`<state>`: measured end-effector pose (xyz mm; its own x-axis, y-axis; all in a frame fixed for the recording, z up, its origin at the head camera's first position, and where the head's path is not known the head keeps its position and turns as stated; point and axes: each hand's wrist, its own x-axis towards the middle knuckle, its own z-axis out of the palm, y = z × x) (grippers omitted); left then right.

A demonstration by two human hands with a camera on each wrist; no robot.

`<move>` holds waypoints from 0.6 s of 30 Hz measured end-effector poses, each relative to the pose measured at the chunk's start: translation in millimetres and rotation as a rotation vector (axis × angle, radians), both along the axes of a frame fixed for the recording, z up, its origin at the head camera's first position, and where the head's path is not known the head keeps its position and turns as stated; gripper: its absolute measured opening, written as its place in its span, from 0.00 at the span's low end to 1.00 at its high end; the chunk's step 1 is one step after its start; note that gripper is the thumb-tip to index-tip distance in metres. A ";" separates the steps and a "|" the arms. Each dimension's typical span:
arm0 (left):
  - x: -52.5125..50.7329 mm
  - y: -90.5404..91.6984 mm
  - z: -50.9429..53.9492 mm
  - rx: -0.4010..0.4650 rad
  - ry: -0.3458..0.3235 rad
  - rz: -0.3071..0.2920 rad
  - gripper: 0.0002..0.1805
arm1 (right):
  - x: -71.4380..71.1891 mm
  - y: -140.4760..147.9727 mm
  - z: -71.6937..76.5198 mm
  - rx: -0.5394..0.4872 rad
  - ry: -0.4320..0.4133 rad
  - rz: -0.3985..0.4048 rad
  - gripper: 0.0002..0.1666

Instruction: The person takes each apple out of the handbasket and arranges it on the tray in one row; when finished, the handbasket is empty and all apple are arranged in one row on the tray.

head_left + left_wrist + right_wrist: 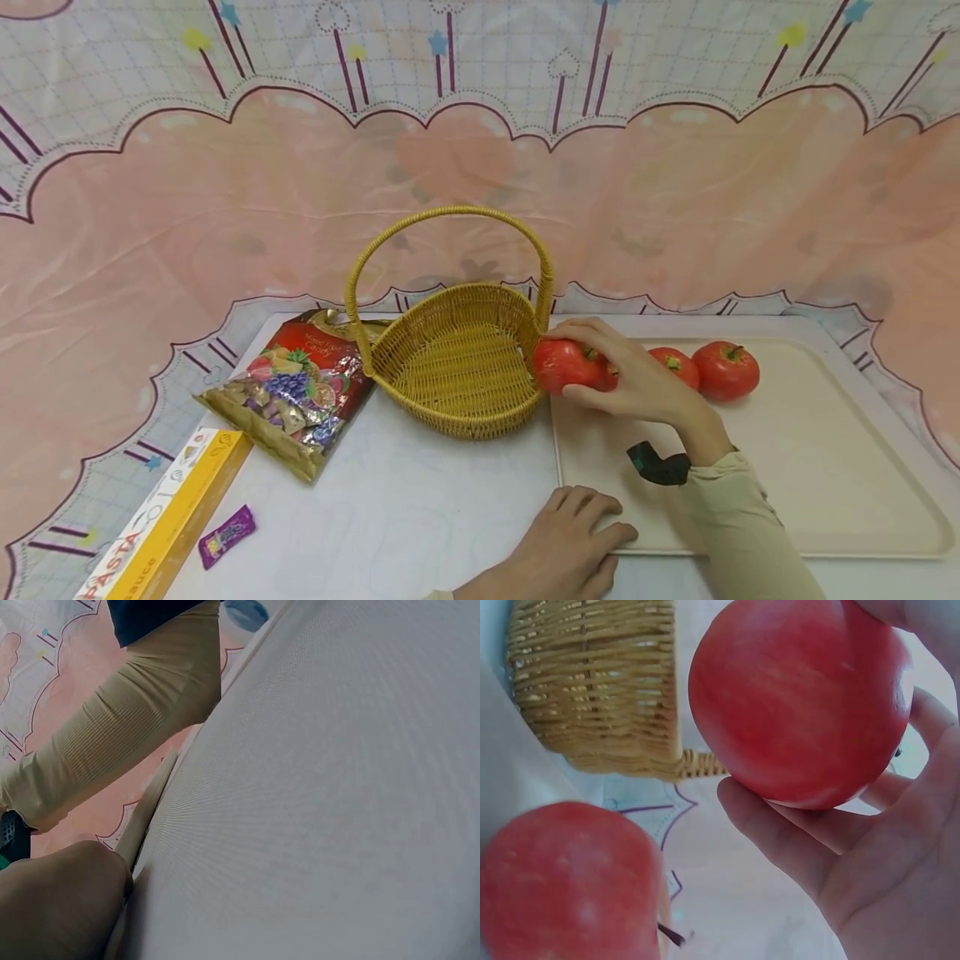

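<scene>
My right hand (630,375) grips a red apple (564,365) between thumb and fingers, beside the right rim of an empty wicker basket (468,367). In the right wrist view the held apple (802,705) is close up, with the basket (592,682) beyond it and another apple (570,877) below. More red apples (726,371) sit on the cream tray (810,467), one partly hidden behind the right hand. My left hand (570,542) rests by the tray's near left corner, fingers loosely bent and holding nothing.
Left of the basket lies a bag of mixed fruit candy (300,383). A yellow and white pasta box (165,517) and a purple wrapped candy (227,536) are at the front left. The basket's tall handle (450,210) arches above it. A patterned curtain (480,167) hangs behind the table.
</scene>
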<state>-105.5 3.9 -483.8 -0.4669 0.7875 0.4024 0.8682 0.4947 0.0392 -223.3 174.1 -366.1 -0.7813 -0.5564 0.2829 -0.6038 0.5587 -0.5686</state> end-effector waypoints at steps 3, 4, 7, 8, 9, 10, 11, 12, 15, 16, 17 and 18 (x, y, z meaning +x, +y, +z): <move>-0.1 -0.4 0.6 -0.009 -0.008 0.003 0.16 | 1.5 5.5 2.3 0.006 -0.015 -0.033 0.36; 0.1 -0.5 0.7 -0.017 -0.018 0.003 0.16 | 2.0 8.0 3.3 0.008 -0.019 -0.048 0.37; 0.7 -0.3 0.9 -0.038 -0.055 0.007 0.15 | 2.8 16.6 6.0 0.003 -0.029 -0.083 0.38; 0.9 0.0 0.8 -0.043 -0.063 0.007 0.15 | 2.7 19.8 6.9 -0.003 -0.031 -0.093 0.39; 1.0 0.2 0.9 -0.051 -0.077 0.007 0.15 | 2.3 23.0 7.5 -0.007 -0.033 -0.105 0.39; 1.0 0.5 1.2 -0.059 -0.091 0.007 0.15 | 1.9 26.2 7.8 -0.011 -0.030 -0.118 0.40; 1.0 0.6 1.3 -0.062 -0.094 0.007 0.15 | 1.4 29.3 8.2 -0.017 -0.029 -0.128 0.40; 0.9 0.6 1.5 -0.065 -0.097 0.006 0.15 | 0.8 32.3 8.5 -0.025 -0.030 -0.138 0.40; 0.5 0.6 2.1 -0.067 -0.086 0.006 0.15 | -0.8 40.6 9.5 -0.040 -0.025 -0.168 0.39; 0.2 0.5 2.2 -0.066 -0.080 0.007 0.15 | -1.4 43.1 9.8 -0.045 -0.020 -0.174 0.39; -0.1 0.3 2.3 -0.064 -0.077 0.007 0.15 | -2.1 45.3 10.0 -0.051 -0.017 -0.177 0.39; -0.3 0.2 2.4 -0.062 -0.074 0.008 0.15 | -2.3 47.4 10.5 -0.057 -0.016 -0.182 0.39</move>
<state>-105.8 4.1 -481.4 -0.4995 0.8063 0.3168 0.8603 0.5047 0.0719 -225.6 221.5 -355.7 -0.8723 -0.3886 0.2969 -0.4862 0.6243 -0.6114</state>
